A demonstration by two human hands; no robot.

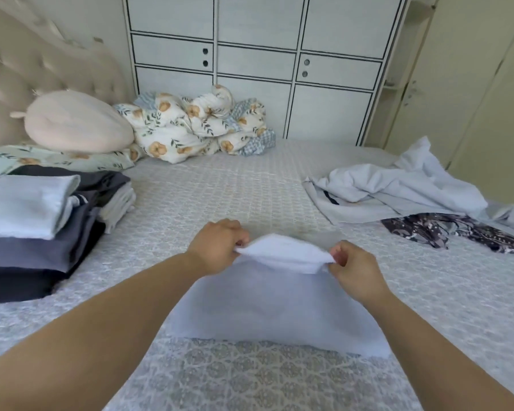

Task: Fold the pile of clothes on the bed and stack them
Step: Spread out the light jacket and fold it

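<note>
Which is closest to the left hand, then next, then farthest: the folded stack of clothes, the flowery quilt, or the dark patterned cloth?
From the left hand, in the head view:
1. The folded stack of blue, grey and dark clothes, on the bed's left side, is nearest.
2. The crumpled white quilt with orange flowers, at the far edge by the wardrobe.
3. The dark purple patterned cloth, far right, is farthest.

Two bare forearms; left hand [220, 247] and right hand [355, 272] ungloved, ringless.
</note>
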